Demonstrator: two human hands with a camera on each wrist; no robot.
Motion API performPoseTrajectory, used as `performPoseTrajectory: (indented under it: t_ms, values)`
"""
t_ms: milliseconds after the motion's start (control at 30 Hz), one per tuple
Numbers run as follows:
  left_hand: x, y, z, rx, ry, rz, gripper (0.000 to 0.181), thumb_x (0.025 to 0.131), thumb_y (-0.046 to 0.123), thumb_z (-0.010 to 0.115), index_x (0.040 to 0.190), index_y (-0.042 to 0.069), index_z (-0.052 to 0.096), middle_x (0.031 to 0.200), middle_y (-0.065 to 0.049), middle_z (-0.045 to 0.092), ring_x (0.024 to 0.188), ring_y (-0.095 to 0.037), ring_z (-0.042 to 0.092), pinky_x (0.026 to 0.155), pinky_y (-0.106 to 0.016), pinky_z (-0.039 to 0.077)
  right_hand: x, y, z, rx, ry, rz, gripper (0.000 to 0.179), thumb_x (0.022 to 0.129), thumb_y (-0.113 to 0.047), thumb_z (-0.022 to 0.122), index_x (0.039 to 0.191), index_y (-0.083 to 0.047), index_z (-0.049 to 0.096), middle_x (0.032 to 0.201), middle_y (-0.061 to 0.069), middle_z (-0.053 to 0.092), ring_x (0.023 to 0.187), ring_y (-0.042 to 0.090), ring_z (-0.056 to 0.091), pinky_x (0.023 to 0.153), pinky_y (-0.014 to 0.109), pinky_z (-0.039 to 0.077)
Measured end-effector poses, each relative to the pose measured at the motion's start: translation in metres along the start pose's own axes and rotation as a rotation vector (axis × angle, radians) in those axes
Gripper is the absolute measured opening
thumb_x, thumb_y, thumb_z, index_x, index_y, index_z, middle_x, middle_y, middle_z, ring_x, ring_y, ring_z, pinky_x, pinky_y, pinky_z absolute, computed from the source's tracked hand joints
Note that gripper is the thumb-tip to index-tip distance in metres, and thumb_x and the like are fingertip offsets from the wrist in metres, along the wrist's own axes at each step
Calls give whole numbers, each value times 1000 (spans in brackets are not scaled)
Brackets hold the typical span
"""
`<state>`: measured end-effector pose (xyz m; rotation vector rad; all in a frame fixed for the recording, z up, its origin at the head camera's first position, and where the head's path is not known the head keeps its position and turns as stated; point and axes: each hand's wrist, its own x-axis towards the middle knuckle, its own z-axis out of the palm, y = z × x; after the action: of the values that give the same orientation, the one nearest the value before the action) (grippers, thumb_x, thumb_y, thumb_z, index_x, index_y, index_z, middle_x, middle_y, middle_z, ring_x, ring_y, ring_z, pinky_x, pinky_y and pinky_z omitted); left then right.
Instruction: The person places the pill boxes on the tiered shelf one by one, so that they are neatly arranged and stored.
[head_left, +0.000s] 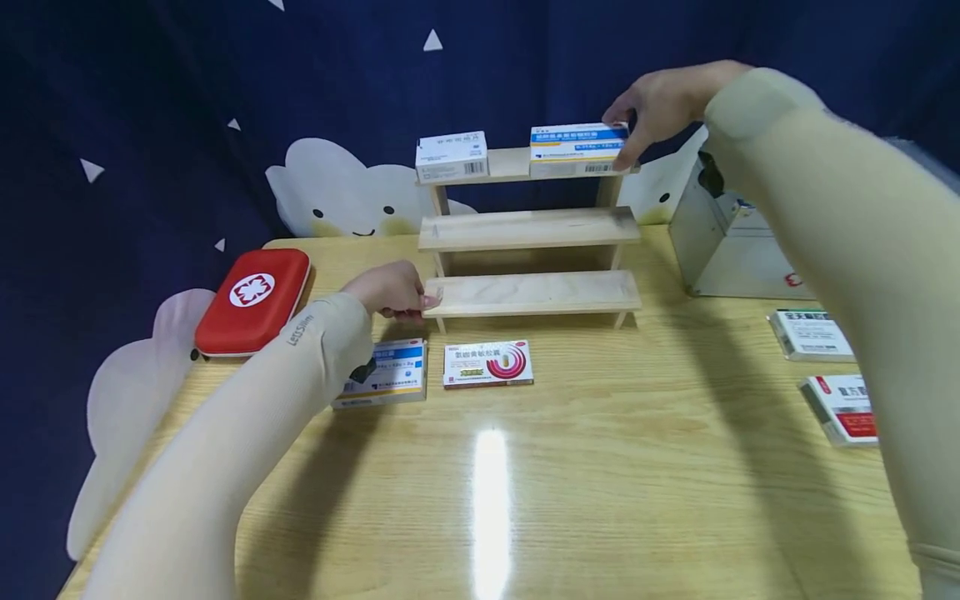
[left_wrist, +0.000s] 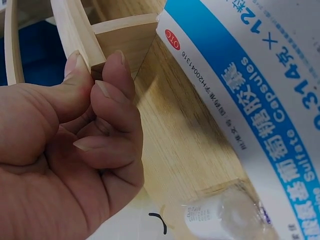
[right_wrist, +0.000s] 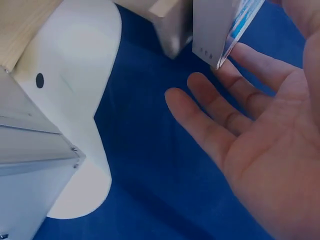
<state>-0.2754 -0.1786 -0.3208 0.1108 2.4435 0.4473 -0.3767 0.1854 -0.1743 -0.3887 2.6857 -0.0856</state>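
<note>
A three-tier wooden display shelf (head_left: pixel 534 293) stands at the back of the table. My left hand (head_left: pixel 390 287) pinches the left end of its lowest board; the left wrist view shows thumb and fingers on that board end (left_wrist: pixel 82 42). On the top board, my right hand (head_left: pixel 663 104) holds the right end of a blue-and-white medicine box (head_left: pixel 566 152), thumb in front and fingers behind. The right wrist view shows fingertips against the box (right_wrist: pixel 212 30), the other fingers extended. A white medicine box (head_left: pixel 452 158) sits at the top board's left end.
Below my left hand lies another blue-and-white medicine box (head_left: pixel 393 371), beside a capsule box with a pink spiral (head_left: pixel 487 364). A red first-aid case (head_left: pixel 225 312) is at left. At right are a metal case (head_left: pixel 738 262) and two medicine boxes, green-edged (head_left: pixel 813 335) and red-and-white (head_left: pixel 847 408).
</note>
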Motion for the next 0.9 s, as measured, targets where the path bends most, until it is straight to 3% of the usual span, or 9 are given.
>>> performPoseTrajectory:
  t_ms: [267,667,900]
  values:
    - [-1,-1,-3,41,19,-7,40,101,36,57,93,2,74,75,-7,67,56,-12,44,55,-26,36,2,1,0,37,-64,31,109,82,-56,75,160,-18,8,160,30,-1,137,56,15,105,75,15]
    - [3,-3,1,18,17,-6,38,101,35,57,89,2,73,79,-9,70,56,-10,46,54,-24,38,7,-3,3,47,-84,52,108,83,-58,74,160,-18,10,159,31,0,136,56,18,105,75,15]
    - [4,0,-2,48,24,6,40,101,35,57,90,1,75,73,-6,67,54,-10,44,53,-24,36,-9,-1,-1,-7,-22,25,110,81,-63,72,160,-20,8,160,27,-8,143,54,-3,106,75,9]
